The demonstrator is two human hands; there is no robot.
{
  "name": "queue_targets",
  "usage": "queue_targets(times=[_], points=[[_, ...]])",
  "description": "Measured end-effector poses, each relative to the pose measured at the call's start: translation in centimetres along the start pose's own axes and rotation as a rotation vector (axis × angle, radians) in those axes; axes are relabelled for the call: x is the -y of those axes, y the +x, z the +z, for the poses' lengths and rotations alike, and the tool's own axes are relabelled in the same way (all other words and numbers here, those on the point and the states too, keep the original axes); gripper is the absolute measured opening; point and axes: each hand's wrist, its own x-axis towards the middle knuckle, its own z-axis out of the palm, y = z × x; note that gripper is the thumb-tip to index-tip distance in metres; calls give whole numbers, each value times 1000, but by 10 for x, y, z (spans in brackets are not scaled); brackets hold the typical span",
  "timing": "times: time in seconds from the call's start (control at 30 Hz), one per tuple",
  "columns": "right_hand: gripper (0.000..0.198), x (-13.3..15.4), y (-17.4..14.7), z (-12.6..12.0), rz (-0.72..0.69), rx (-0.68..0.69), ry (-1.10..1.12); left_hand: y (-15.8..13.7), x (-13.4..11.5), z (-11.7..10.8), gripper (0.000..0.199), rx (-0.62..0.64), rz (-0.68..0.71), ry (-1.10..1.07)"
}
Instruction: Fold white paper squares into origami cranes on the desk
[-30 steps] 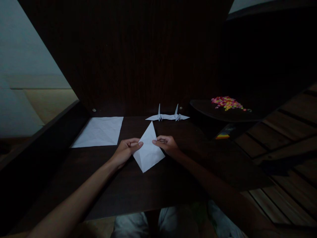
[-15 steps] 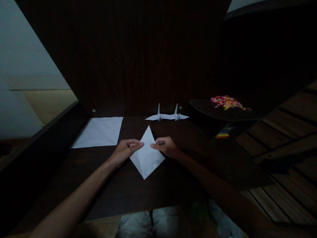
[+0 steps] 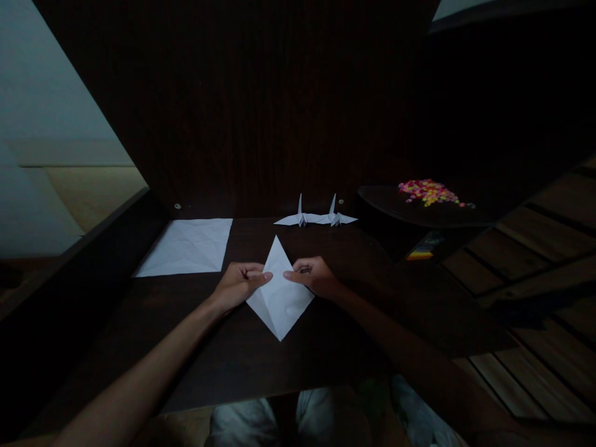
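Note:
A white sheet of paper folded into a kite-like diamond (image 3: 280, 304) is held just above the dark desk, one point facing away from me and one toward me. My left hand (image 3: 238, 284) pinches its left edge, thumb on top and fingers behind. On the opposite edge my right hand (image 3: 315, 276) grips in the same way, its thumb close to the left one. The fingers behind the paper are partly hidden. Beyond the hands, two folded paper cranes (image 3: 316, 219) stand side by side against the back panel, wings touching or overlapping.
To the left lies a flat, creased white paper sheet (image 3: 186, 247). A small raised shelf (image 3: 386, 208) at the right bears a heap of pink and yellow small pieces (image 3: 429, 192). A dark side board (image 3: 84, 273) bounds the desk (image 3: 223, 372) on the left.
The folded paper has turned slightly, its near point swinging right and its far point a little left. Both hands keep their hold. My knees have moved apart below the desk.

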Motion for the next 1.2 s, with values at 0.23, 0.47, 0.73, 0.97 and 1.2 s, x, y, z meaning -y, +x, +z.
queue_targets(times=[0.23, 0.47, 0.73, 0.97, 1.2], points=[[23, -1, 0, 0, 9, 13, 19, 0, 1, 3, 31, 4, 6, 8], [26, 1, 1, 0, -12, -68, 7, 4, 0, 5, 47, -134, 108, -13], [24, -2, 2, 0, -114, -162, 23, 6, 1, 0, 35, -116, 229, 119], [39, 0, -1, 1, -185, -170, 77, 4, -4, 3, 35, -190, 222, 124], [18, 4, -2, -3, -189, -65, 36, 3, -6, 5, 33, -272, 265, 98]])
